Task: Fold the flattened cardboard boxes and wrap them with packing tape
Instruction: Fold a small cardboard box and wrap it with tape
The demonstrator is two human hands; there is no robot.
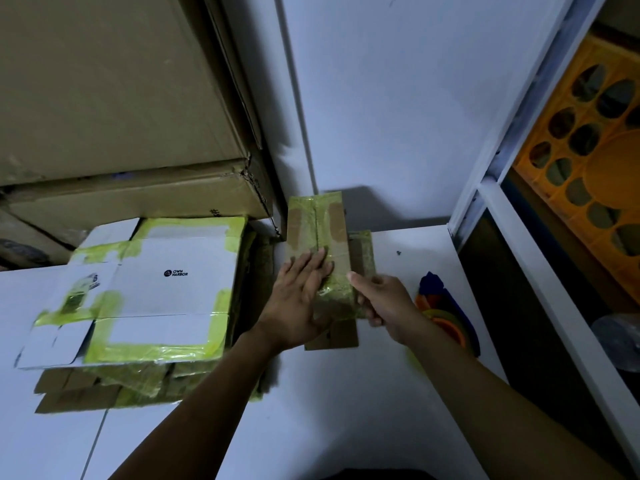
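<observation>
while on the taped box (pixel 317 230) — both hands (pixel 301 299) (pixel 382 301)

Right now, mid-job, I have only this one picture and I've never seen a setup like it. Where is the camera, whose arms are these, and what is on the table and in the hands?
There is no machine here. The arms belong to a person, and the single picture comes from a wide-angle camera worn on their head, looking forward and down. The left hand lies flat, fingers straight, pressing on a folded cardboard bundle wrapped in shiny tape. The right hand grips that bundle's right edge, thumb on top. The bundle rests on a white table. To its left lies a stack of flattened white boxes with yellow-green borders, and big brown cartons stand behind. Right of the hands lies a blue and orange thing that I cannot identify.
</observation>
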